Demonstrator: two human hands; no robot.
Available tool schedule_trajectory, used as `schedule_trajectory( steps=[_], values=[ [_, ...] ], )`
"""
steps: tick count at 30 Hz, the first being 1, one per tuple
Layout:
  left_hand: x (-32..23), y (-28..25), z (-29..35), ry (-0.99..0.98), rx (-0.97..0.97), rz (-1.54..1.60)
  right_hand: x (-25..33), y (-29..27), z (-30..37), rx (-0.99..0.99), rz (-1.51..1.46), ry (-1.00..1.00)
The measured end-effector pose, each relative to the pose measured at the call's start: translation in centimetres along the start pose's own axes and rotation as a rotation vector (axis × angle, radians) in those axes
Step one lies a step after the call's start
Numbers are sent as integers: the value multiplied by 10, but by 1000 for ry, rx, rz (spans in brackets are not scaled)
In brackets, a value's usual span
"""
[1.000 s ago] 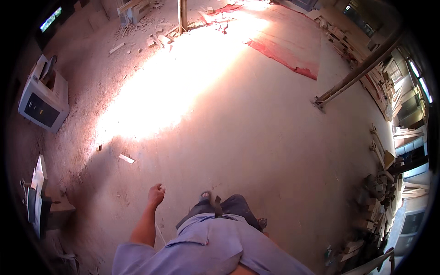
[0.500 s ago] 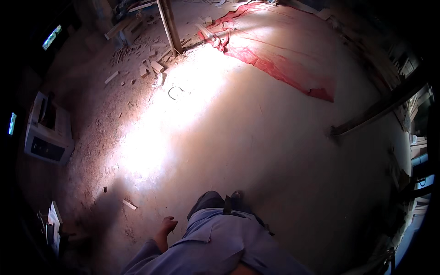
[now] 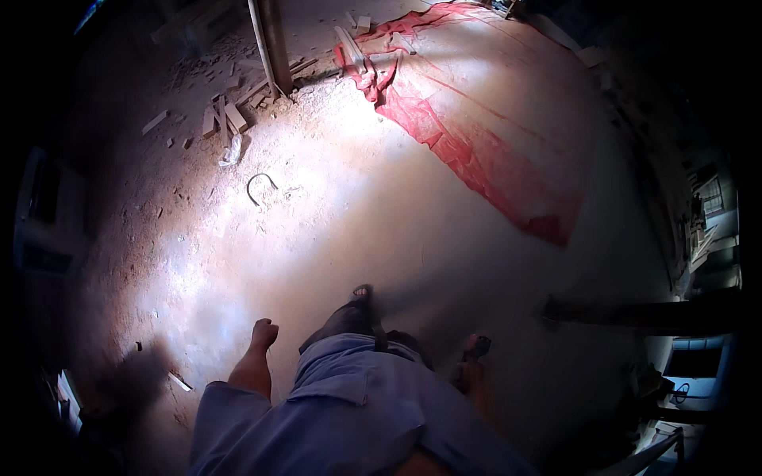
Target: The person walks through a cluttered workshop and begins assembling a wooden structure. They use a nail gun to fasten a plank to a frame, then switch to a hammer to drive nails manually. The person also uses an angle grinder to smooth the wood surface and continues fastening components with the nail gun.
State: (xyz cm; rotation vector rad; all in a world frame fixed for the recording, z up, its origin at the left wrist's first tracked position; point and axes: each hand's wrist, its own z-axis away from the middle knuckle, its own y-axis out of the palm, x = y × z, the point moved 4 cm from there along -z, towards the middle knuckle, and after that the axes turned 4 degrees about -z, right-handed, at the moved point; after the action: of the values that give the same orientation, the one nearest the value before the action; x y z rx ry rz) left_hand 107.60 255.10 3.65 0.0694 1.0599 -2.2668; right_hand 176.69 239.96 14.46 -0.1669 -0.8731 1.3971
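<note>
My left hand (image 3: 265,333) hangs beside my left hip, its fingers curled in, with nothing seen in them. On the other side my right hand (image 3: 476,347) hangs in shadow by my right hip, closed round something dark that I cannot make out. Both hands are away from the floor and the things on it. Below me show my blue-grey shirt (image 3: 341,397), dark trousers and one foot in a sandal (image 3: 363,291). A dark curved piece of hose or cable (image 3: 260,184) lies on the sunlit floor ahead.
A red sheet (image 3: 492,174) covers floor at the far right. An upright post (image 3: 270,47) stands ahead, with wood offcuts (image 3: 226,119) and crumpled clear plastic (image 3: 232,151) near its foot. A dark beam or post (image 3: 635,316) is at right. A pale box-like appliance (image 3: 48,214) stands left.
I have moved forward; the curved piece and red sheet are nearer. My left hand has swung forward, and my right hand has come into view. One foot has stepped ahead.
</note>
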Motion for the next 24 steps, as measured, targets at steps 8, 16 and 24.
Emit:
schedule_trajectory(
  steps=[8,16,24],
  values=[
    [-463,-246,-197,466,-296,359,210,97,-138,166,255,69],
    [-477,-199,-352,-44,-21,138,488,62,-304,174,277,109],
    [-520,-206,-421,-201,251,13,852,-18,-558,193,-294,78]
  ],
)
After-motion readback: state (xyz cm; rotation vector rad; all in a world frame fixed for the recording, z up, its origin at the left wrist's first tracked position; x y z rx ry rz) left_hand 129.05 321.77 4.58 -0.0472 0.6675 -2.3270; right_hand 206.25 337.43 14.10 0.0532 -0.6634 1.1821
